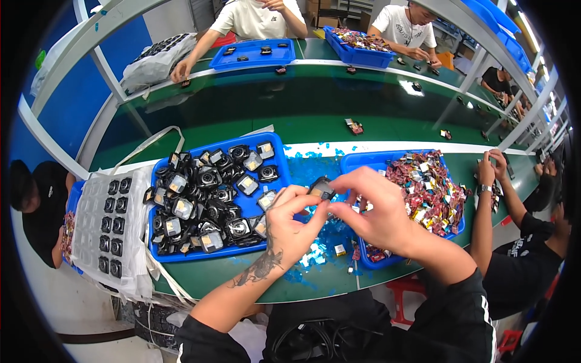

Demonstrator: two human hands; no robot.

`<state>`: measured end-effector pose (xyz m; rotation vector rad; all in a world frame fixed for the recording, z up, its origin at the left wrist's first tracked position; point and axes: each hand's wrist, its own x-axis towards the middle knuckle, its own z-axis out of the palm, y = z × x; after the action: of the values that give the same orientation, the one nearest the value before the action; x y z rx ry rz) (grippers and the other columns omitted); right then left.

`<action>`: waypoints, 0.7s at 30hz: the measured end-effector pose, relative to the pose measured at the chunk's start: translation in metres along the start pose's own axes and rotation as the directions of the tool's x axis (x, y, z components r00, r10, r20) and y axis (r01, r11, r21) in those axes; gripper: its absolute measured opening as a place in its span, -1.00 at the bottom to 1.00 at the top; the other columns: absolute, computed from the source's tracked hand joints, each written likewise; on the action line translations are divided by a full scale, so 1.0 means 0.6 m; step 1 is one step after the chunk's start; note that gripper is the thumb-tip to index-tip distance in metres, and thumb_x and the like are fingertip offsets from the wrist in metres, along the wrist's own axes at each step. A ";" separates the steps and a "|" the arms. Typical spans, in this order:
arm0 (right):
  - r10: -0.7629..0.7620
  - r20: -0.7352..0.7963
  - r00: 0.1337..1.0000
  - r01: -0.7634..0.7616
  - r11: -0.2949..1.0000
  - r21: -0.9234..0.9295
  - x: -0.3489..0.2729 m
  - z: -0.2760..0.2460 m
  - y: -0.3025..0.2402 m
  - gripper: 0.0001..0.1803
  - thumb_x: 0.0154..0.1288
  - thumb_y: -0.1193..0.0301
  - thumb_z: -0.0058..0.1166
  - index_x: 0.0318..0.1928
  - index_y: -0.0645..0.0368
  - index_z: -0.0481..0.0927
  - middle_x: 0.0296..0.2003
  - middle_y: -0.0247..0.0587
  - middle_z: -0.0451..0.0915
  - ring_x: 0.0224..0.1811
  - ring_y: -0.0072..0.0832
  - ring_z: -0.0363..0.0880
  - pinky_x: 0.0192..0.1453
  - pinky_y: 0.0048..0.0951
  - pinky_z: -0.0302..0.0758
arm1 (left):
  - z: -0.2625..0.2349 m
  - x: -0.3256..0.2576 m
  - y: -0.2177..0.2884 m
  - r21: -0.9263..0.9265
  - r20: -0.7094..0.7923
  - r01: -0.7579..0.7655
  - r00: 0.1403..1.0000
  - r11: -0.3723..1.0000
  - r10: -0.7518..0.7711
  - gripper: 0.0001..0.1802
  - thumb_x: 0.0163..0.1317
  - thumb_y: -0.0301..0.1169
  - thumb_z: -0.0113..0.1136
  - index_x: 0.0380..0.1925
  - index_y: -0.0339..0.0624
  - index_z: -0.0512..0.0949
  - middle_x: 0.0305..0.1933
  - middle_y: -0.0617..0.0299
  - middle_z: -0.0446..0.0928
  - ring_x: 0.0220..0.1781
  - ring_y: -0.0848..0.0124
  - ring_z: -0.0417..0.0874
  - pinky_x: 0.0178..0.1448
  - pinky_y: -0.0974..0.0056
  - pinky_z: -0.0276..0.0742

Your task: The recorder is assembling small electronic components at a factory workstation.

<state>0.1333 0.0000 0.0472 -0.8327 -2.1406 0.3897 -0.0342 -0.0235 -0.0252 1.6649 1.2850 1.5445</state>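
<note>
Between my two hands, above the green table, is a small black watch case (321, 189) with a greyish face. My left hand (289, 222) pinches it between thumb and fingers. From the other side my right hand (380, 209) closes on its edge with thumb and forefinger. To the left a blue tray (279, 162) holds a heap of similar black watch cases (209, 176), some showing pale inner parts. To the right another blue tray (363, 161) is piled with small circuit boards (423, 193) in red, white and yellow. Blue film scraps (321, 242) litter the table between the trays.
At the far left, a white moulded tray (91, 224) carries rows of black cases. A dark green conveyor belt (242, 103) with scattered parts runs beyond the trays. Co-workers sit across and to the right, with further blue trays (254, 54). Metal posts (60, 139) frame the bench.
</note>
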 end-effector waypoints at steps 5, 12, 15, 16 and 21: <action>0.161 0.099 0.982 -0.176 0.968 0.177 0.010 0.015 0.010 -0.85 0.15 0.51 0.28 -0.27 0.25 0.60 -0.43 -0.21 0.63 -0.43 -0.45 0.64 -0.35 -0.49 0.54 | 0.004 0.002 0.015 -0.099 0.007 0.012 1.000 0.995 -0.011 -0.85 0.10 -0.57 0.34 -0.30 -0.34 0.68 -0.28 0.20 0.58 -0.30 0.52 0.57 -0.27 0.43 0.49; 0.413 0.247 0.877 -0.481 0.747 0.459 0.012 -0.001 0.015 -0.87 0.23 0.50 0.26 -0.31 0.29 0.58 -0.48 -0.31 0.62 -0.43 -0.72 0.56 -0.34 -0.64 0.51 | -0.005 0.001 0.007 -0.194 0.052 -0.025 0.998 0.981 0.036 -0.82 0.16 -0.55 0.31 -0.21 -0.29 0.68 -0.26 0.19 0.57 -0.27 0.48 0.58 -0.26 0.42 0.54; 0.399 0.190 0.897 -0.442 0.805 0.395 0.010 0.007 0.015 -0.86 0.23 0.50 0.26 -0.31 0.30 0.57 -0.49 -0.31 0.62 -0.45 -0.71 0.55 -0.36 -0.65 0.51 | -0.006 0.001 0.018 -0.165 0.029 0.010 1.000 0.986 -0.005 -0.83 0.12 -0.60 0.31 -0.24 -0.32 0.69 -0.28 0.19 0.59 -0.24 0.51 0.57 -0.20 0.43 0.49; 0.397 0.194 0.897 -0.442 0.804 0.397 0.011 0.007 0.014 -0.86 0.23 0.50 0.26 -0.31 0.30 0.57 -0.49 -0.31 0.62 -0.45 -0.71 0.55 -0.36 -0.65 0.51 | -0.005 -0.001 0.015 -0.163 0.026 0.012 1.000 0.987 -0.008 -0.83 0.12 -0.60 0.31 -0.24 -0.32 0.69 -0.28 0.19 0.59 -0.24 0.51 0.57 -0.20 0.43 0.49; 0.387 0.172 0.906 -0.422 0.864 0.276 0.015 0.008 0.011 -0.87 0.23 0.52 0.24 -0.34 0.29 0.53 -0.52 -0.23 0.61 -0.48 -0.61 0.62 -0.40 -0.56 0.52 | -0.001 -0.003 0.008 0.005 -0.043 -0.111 0.993 0.994 0.111 -0.83 0.11 -0.59 0.32 -0.26 -0.32 0.69 -0.30 0.19 0.59 -0.26 0.48 0.57 -0.18 0.39 0.46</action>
<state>0.1281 0.0110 0.0458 -1.0964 -1.9219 0.9839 -0.0331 -0.0270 -0.0220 1.7392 1.2349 1.6524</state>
